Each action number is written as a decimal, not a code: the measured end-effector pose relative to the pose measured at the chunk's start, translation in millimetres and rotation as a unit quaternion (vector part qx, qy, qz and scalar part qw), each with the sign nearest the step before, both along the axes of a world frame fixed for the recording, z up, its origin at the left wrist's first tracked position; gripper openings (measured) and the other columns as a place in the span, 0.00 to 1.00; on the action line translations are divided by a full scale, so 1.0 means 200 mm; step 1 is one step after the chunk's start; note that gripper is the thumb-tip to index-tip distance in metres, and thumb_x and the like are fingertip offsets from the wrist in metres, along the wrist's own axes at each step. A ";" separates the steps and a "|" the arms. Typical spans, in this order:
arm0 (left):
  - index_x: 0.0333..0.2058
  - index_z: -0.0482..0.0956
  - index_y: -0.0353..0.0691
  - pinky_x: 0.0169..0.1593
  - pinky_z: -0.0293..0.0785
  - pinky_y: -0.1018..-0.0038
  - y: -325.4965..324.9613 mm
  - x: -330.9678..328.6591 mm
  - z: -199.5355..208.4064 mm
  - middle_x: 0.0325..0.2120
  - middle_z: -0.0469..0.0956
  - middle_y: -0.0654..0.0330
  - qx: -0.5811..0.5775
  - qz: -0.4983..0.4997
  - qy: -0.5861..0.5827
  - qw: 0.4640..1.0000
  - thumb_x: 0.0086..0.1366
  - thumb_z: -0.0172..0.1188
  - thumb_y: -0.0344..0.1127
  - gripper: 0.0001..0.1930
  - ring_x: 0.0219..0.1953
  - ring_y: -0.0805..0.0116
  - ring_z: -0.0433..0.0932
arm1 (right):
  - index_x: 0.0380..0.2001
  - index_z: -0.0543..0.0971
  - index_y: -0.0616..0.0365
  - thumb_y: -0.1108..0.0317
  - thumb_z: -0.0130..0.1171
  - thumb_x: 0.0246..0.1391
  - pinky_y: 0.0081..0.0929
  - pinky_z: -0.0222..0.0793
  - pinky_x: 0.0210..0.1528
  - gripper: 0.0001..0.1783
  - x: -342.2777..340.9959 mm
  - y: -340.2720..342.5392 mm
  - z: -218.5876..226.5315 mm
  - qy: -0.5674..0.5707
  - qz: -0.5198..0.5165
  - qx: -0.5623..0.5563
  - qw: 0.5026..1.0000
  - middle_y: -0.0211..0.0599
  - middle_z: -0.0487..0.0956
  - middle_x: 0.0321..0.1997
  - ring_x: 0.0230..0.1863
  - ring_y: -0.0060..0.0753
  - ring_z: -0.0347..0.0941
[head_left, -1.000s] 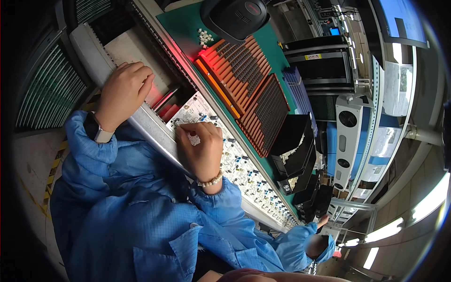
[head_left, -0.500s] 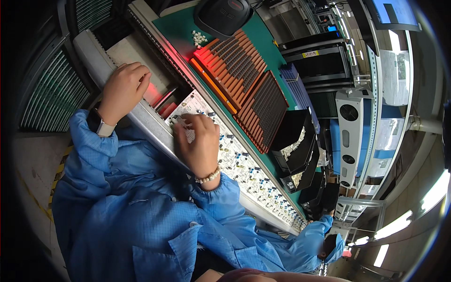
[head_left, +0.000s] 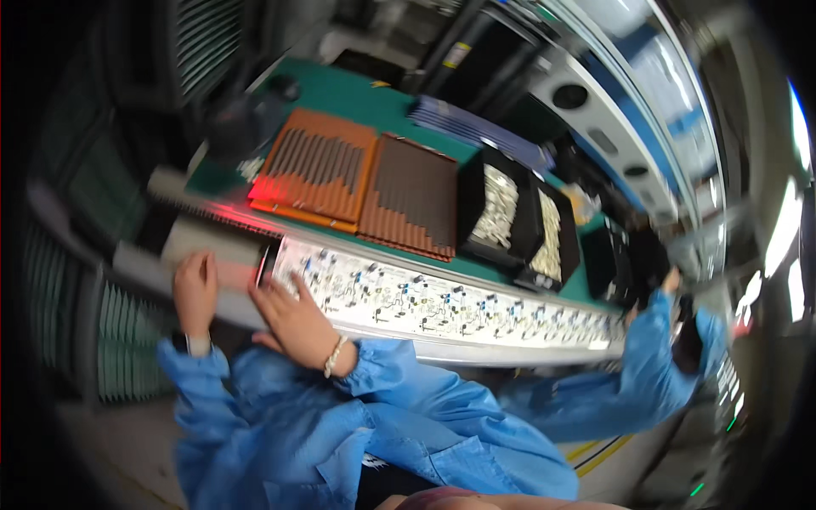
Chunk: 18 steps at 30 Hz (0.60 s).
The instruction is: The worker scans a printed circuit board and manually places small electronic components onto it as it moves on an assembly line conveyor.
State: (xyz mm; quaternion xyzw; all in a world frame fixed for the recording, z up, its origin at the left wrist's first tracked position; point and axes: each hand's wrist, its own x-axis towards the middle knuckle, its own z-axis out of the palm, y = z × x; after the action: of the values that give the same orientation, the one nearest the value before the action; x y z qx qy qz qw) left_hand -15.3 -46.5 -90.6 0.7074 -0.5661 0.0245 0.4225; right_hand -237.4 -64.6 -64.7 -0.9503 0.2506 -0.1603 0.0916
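Note:
A row of white circuit boards [head_left: 399,299] carrying small upright components lies along the conveyor rail. My right hand [head_left: 299,327], with a beaded bracelet at its wrist, rests over the near left end of the row. Its fingers are spread and nothing shows in them. To its left, my left hand [head_left: 196,291] is at the pale bare stretch of the conveyor [head_left: 223,249], beside the board end. Its fingers are drawn together at the tips; whether they pinch something small is hidden by blur.
Behind the conveyor, a green bench [head_left: 340,82] bears orange trays [head_left: 316,161] of dark parts, a brown slotted tray [head_left: 414,187] and black bins [head_left: 486,246] of pale parts. A co-worker's blue sleeve [head_left: 650,340] is at the right. Dark slatted racks [head_left: 127,340] flank the left.
The whole view has turned, so the conveyor now runs more level across it. My right hand's curled fingers have straightened and spread; my left hand's fingertips have drawn together.

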 end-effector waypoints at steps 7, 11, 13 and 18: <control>0.36 0.79 0.29 0.40 0.73 0.62 -0.04 0.06 -0.10 0.30 0.78 0.45 0.059 -0.018 0.031 0.998 0.69 0.55 0.31 0.10 0.34 0.49 0.78 | 0.64 0.65 0.64 0.36 0.59 0.50 0.57 0.46 0.72 0.49 -0.02 -0.01 -0.10 -0.044 -0.027 0.020 0.998 0.44 0.73 0.58 0.68 0.44 0.62; 0.37 0.79 0.27 0.41 0.73 0.61 -0.01 0.02 -0.03 0.31 0.79 0.43 0.040 -0.038 0.043 0.998 0.69 0.55 0.32 0.11 0.34 0.47 0.78 | 0.62 0.67 0.64 0.36 0.60 0.49 0.57 0.45 0.72 0.48 -0.01 0.00 -0.15 -0.085 -0.042 -0.007 0.995 0.45 0.73 0.60 0.67 0.45 0.63; 0.37 0.79 0.26 0.41 0.73 0.60 -0.01 0.05 -0.04 0.32 0.79 0.42 0.038 -0.039 0.043 0.998 0.70 0.54 0.33 0.12 0.35 0.45 0.78 | 0.62 0.67 0.64 0.38 0.60 0.50 0.55 0.44 0.73 0.47 0.01 0.01 -0.15 -0.067 -0.026 0.007 0.997 0.45 0.73 0.60 0.67 0.44 0.63; 0.37 0.79 0.26 0.40 0.74 0.60 -0.02 0.08 -0.05 0.32 0.80 0.42 0.048 -0.030 0.008 0.998 0.70 0.53 0.35 0.14 0.34 0.46 0.79 | 0.61 0.68 0.64 0.39 0.62 0.47 0.56 0.44 0.73 0.47 0.02 0.03 -0.16 -0.097 -0.031 -0.007 0.995 0.42 0.74 0.56 0.67 0.44 0.63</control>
State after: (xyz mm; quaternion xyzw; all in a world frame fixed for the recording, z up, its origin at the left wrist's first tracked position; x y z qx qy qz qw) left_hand 0.8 -50.6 -100.5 0.7098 -0.5838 -0.0209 0.3936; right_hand -234.3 -59.3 -96.2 -0.9227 0.2686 -0.2563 0.1038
